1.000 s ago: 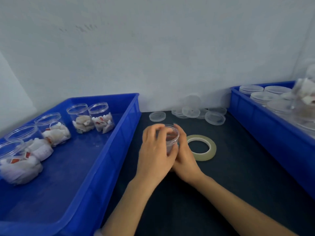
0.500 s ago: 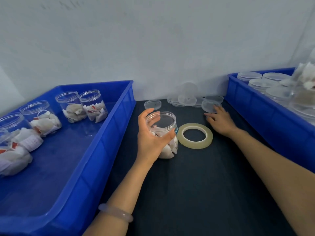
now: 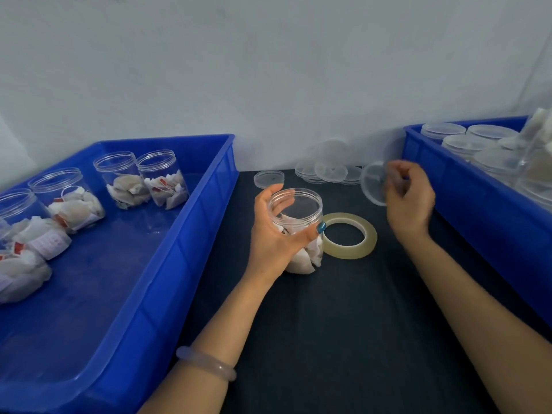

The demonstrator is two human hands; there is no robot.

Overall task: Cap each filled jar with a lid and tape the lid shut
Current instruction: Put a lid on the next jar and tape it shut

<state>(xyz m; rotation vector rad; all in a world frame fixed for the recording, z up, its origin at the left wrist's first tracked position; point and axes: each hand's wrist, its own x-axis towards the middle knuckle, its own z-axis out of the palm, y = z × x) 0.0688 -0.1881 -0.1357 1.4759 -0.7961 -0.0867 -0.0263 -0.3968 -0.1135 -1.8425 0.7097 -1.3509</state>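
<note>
A clear open jar (image 3: 301,210) filled with white tea bags stands on the dark table centre. My left hand (image 3: 273,237) grips its side, thumb in front. My right hand (image 3: 407,201) is lifted to the right, pinching a clear round lid (image 3: 372,183) by its edge, tilted on its side. A roll of clear tape (image 3: 348,236) lies flat just right of the jar. More loose lids (image 3: 327,171) are heaped by the wall, one lid (image 3: 268,178) apart on the left.
A blue bin (image 3: 185,252) on the left holds several open filled jars (image 3: 162,179). Another blue bin (image 3: 478,201) on the right holds capped jars (image 3: 461,144). A white wall runs close behind the table.
My right hand left the jar, reached to the lid pile, and has lifted one lid off the table. My left hand stays on the jar.
</note>
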